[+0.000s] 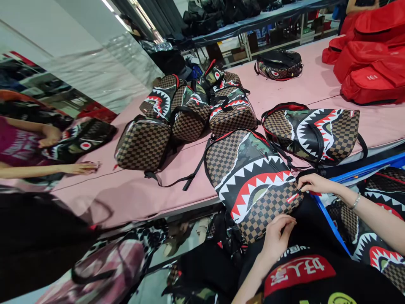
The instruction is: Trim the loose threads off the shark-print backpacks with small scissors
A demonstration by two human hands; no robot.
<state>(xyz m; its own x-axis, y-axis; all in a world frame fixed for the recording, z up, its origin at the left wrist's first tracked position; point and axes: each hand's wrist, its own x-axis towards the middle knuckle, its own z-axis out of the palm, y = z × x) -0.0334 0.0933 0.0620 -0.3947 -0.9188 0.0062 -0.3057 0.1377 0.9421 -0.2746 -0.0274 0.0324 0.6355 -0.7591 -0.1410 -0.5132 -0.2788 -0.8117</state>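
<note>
A brown checkered backpack with a red and white shark-mouth print lies at the pink table's near edge, its base toward my body. My left hand rests at the backpack's lower edge, fingers bent together; anything between them is too small to name. On the right, my right hand pinches at the backpack's lower right side, near a small red and white label. What its fingertips grip is unclear.
Several similar backpacks stand behind and left on the pink table. Another backpack lies to the right. Red bags are piled at the far right. A person's hands are at the left. Blue-edged bin holds more bags.
</note>
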